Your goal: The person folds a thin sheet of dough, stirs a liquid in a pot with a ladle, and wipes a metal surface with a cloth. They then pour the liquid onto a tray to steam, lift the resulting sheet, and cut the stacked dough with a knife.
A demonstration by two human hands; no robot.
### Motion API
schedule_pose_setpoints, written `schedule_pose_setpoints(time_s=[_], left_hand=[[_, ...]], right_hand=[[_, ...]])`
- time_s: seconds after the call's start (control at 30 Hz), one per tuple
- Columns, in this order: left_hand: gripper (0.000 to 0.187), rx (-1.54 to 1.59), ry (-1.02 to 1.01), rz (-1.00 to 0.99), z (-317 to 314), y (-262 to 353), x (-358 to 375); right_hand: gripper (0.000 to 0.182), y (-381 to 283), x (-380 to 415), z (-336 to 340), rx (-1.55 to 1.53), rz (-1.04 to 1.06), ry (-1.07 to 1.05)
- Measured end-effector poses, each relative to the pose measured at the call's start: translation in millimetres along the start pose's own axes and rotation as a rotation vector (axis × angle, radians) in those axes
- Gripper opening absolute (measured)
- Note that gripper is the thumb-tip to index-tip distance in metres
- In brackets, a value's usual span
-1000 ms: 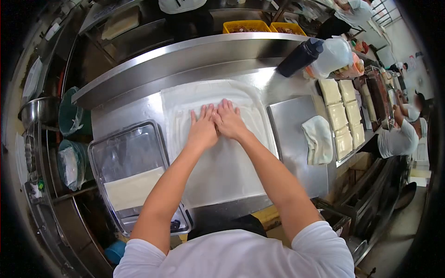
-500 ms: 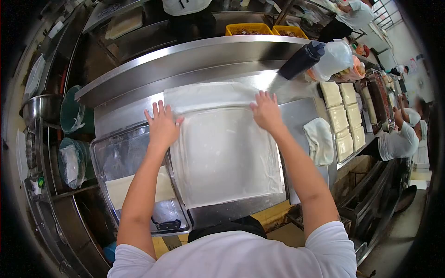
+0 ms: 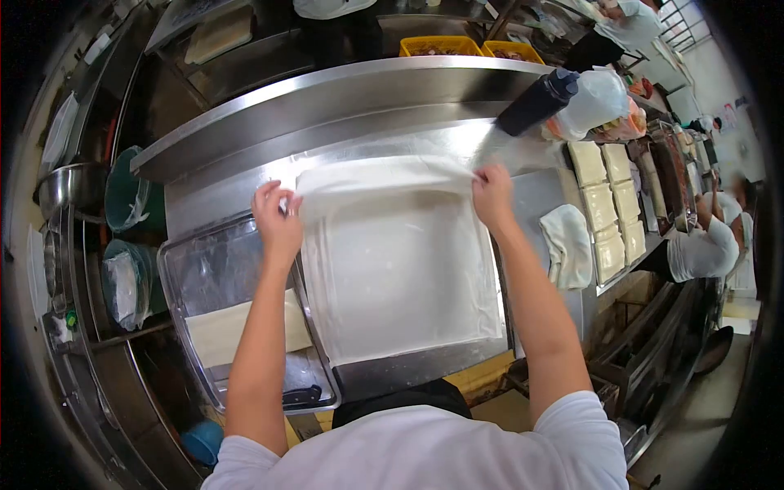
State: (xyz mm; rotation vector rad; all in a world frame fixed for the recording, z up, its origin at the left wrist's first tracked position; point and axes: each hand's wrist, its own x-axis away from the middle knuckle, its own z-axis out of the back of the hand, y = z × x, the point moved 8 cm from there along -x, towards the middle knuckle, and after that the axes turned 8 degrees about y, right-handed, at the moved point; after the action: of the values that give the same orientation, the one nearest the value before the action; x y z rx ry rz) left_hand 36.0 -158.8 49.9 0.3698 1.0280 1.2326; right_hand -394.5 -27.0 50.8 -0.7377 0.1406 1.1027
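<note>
A thin, translucent white sheet (image 3: pixel 400 278), which looks like plastic film, lies spread over the steel worktop. Its far strip (image 3: pixel 384 174) is slightly raised and wrinkled. My right hand (image 3: pixel 493 196) is closed on the right end of this strip, fingers pinched together. At the left end, my left hand (image 3: pixel 279 219) has its fingers curled and pinched on the film's edge; the exact grip is partly hidden. Below my left forearm, a metal tray (image 3: pixel 220 269) holds a pale, flat rectangular slab (image 3: pixel 224 333) and a black-handled knife (image 3: pixel 302 395).
A folded white cloth (image 3: pixel 565 245) lies to the right, beside a tray with several pale square blocks (image 3: pixel 600 207). A dark bottle (image 3: pixel 539 102) and a clear plastic bag (image 3: pixel 596 102) stand at the back right. Green bins (image 3: pixel 131 282) are at left. Other people work beyond the bench.
Both hands were flat with fingers spread on the sheet; now their fingers are closed at the far strip's ends. The right hand shifted right, and the strip has lifted a little.
</note>
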Motion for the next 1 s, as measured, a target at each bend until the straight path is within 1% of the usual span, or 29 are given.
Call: schedule_pose_setpoints(time_s=[0.03,0.07,0.1,0.13,0.2,0.23,0.33,0.47,0.53,0.57,0.63,0.67,0.7,0.73,0.8,0.83,0.9,0.93,1.0], left_hand=[[0.012,0.011,-0.001,-0.017,13.3,6.9,12.6],[0.014,-0.013,-0.049,-0.029,23.3,5.7,27.9],[0.015,-0.037,-0.098,-0.041,31.8,4.5,42.2],[0.016,-0.117,-0.149,-0.086,36.2,11.0,53.7],[0.017,-0.279,-0.26,-0.173,41.5,23.8,76.5],[0.017,-0.304,-0.345,-0.12,38.0,16.0,85.5],[0.02,-0.259,-0.38,-0.114,33.2,29.5,97.1],[0.022,-0.307,-0.477,-0.16,22.7,49.8,105.8],[0.021,-0.322,-0.498,-0.193,17.1,48.1,106.8],[0.019,-0.283,-0.45,-0.198,16.7,46.8,104.9],[0.015,-0.203,-0.361,-0.206,16.3,47.4,100.8],[0.013,-0.091,-0.31,-0.144,18.6,48.1,98.6],[0.011,0.019,-0.256,-0.083,22.3,55.0,93.5],[0.009,0.129,-0.198,-0.024,26.5,61.2,87.5],[0.009,0.233,-0.158,0.026,30.8,74.5,78.0],[0.009,0.283,-0.137,0.047,34.9,79.0,75.7],[0.009,0.261,-0.128,0.016,44.4,86.7,75.9],[0.01,0.249,-0.123,-0.001,50.3,89.7,76.8],[0.009,0.114,-0.203,-0.073,58.5,89.5,91.8]], right_hand=[[0.009,0.3,14.0,14.2,0.017,-0.014,-0.023],[0.009,0.3,30.8,28.2,0.032,-0.027,-0.045],[0.01,-0.6,49.5,37.3,0.075,0.019,-0.086],[0.011,-0.6,65.9,42.9,0.12,0.065,-0.124],[0.012,3.2,93.9,43.6,0.101,0.036,-0.239],[0.013,4.6,102.4,42.3,0.089,0.021,-0.296],[0.023,-13.4,108.1,46.9,0.059,0.012,-0.249],[0.04,-57.0,102.9,39.5,-0.065,0.078,-0.254],[0.047,-72.4,99.7,32.6,-0.077,0.156,-0.274],[0.052,-77.2,102.7,28.4,-0.113,0.158,-0.342],[0.06,-103.3,111.0,33.4,-0.19,0.177,-0.395],[0.064,-114.4,118.4,34.7,-0.227,0.185,-0.424],[0.082,-120.9,127.7,30.7,-0.255,0.211,-0.472],[0.075,-122.6,129.8,28.7,-0.153,0.221,-0.427],[0.062,-121.6,133.8,24.4,0.045,0.237,-0.329],[0.057,-101.9,134.6,15.7,0.109,0.236,-0.293],[0.047,-44.0,128.0,1.6,0.233,0.231,-0.213],[0.042,-34.0,123.1,11.0,0.202,0.198,-0.204],[0.034,-17.6,120.1,29.7,0.138,0.128,-0.189]])
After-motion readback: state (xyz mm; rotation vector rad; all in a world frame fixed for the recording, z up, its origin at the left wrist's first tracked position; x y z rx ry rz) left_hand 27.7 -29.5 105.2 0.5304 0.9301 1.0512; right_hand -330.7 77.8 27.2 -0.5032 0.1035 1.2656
